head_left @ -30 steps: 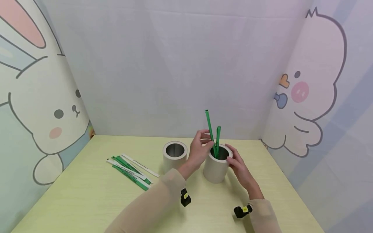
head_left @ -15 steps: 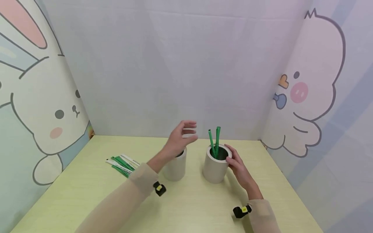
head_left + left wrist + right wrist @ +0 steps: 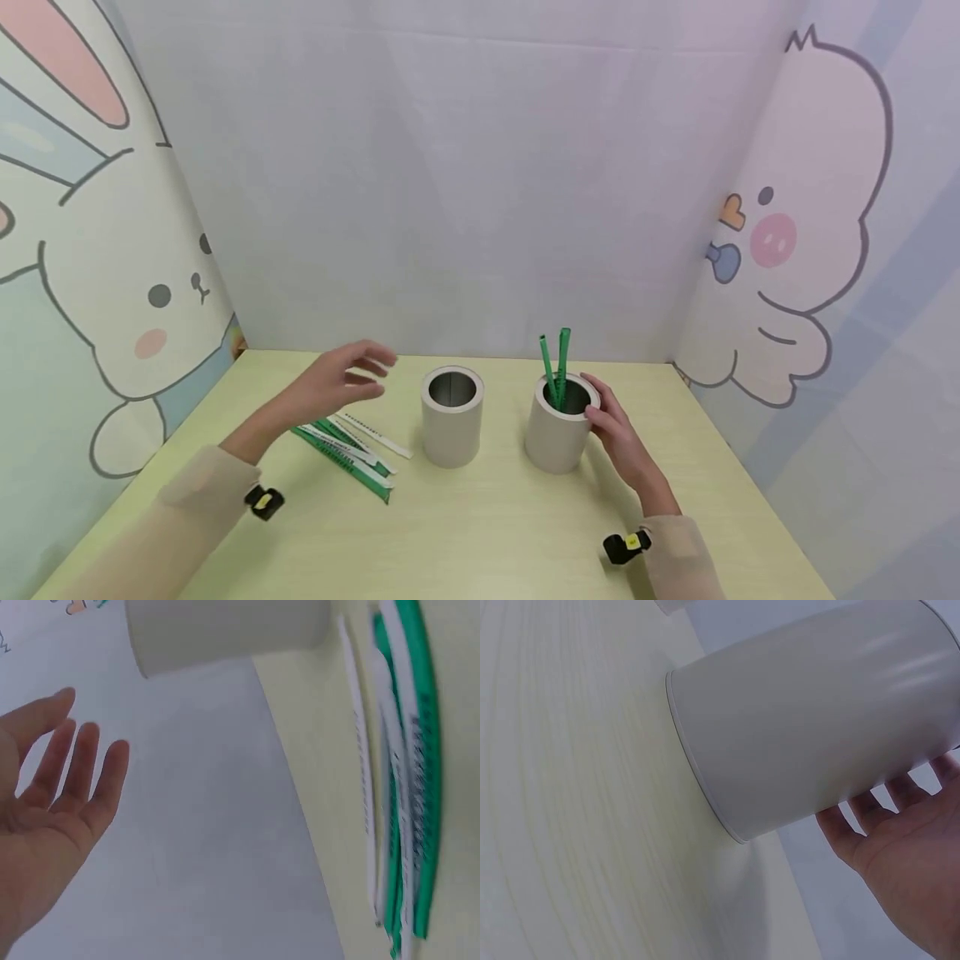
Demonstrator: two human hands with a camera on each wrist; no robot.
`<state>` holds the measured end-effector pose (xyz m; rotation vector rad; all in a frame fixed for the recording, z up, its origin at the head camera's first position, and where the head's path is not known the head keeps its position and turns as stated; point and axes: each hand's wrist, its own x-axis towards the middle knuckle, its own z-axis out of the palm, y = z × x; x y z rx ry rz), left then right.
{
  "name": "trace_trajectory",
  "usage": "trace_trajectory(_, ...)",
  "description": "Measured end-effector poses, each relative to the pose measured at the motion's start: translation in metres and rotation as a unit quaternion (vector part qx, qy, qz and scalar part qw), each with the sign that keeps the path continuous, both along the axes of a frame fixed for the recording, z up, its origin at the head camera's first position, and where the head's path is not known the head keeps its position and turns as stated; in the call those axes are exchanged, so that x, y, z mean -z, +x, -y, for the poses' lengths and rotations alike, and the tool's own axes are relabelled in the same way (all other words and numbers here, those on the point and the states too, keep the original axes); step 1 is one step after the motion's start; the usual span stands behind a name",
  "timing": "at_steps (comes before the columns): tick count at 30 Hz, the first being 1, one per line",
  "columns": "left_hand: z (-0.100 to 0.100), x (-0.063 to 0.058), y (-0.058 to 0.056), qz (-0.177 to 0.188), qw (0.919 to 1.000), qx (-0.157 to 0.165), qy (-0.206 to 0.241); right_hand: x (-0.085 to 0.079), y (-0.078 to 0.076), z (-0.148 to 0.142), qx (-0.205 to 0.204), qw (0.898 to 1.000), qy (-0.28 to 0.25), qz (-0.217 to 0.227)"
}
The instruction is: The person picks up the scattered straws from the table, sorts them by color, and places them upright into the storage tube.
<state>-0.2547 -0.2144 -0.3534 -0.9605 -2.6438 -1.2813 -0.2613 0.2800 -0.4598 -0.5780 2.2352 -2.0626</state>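
Note:
My right hand (image 3: 621, 433) holds the right-hand white cylindrical holder (image 3: 553, 442), thumb at the rim and fingers along its far side. Two slim green wrapped sticks (image 3: 563, 354) stand in that holder, leaning on its left side. In the right wrist view, the fingers rest against the holder's smooth wall (image 3: 810, 712). My left hand (image 3: 330, 385) is in the air with nothing in it, fingers spread and loosely bent. Below it lies a pile of green and white printed wrapped sticks (image 3: 352, 467), partly hidden by the hand; the left wrist view shows the sticks (image 3: 420, 787) side by side.
A second white holder (image 3: 452, 433), dark inside, stands upright between the pile and the held holder. All rest on a pale yellow wood-grain table (image 3: 480, 542). A light curtain (image 3: 480, 167) backs the table, with cartoon-printed cloth (image 3: 795, 208) at the sides.
My left hand let go of a green stick, which dropped lower into the right-hand holder. That hand then moved left, past the other holder, to above the pile. My right hand stayed put.

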Motion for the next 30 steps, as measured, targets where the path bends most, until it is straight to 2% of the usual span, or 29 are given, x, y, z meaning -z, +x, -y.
trace_trajectory(4,0.033,0.020,0.009,0.005,0.9962,0.025,-0.083,0.000,0.000,-0.001,0.000,1.000,0.002,0.002)
trace_trajectory(8,0.055,0.041,0.015,-0.006,0.9892,0.050,-0.137,-0.001,-0.001,-0.001,0.003,1.000,0.003,0.003)
trace_trajectory(12,0.067,0.058,0.019,-0.055,0.9779,0.076,-0.187,-0.001,0.000,-0.001,0.001,1.000,0.003,0.002)
trace_trajectory(16,0.072,0.071,0.018,-0.068,0.9689,0.083,-0.223,0.000,0.000,0.000,0.001,1.000,0.000,0.001)
trace_trajectory(23,0.071,0.084,0.015,-0.055,0.9646,0.071,-0.248,0.000,-0.001,0.000,0.001,1.000,-0.003,0.006)
trace_trajectory(30,0.068,0.093,0.012,-0.083,0.9680,0.105,-0.212,0.000,-0.002,0.000,0.005,1.000,-0.004,0.010)
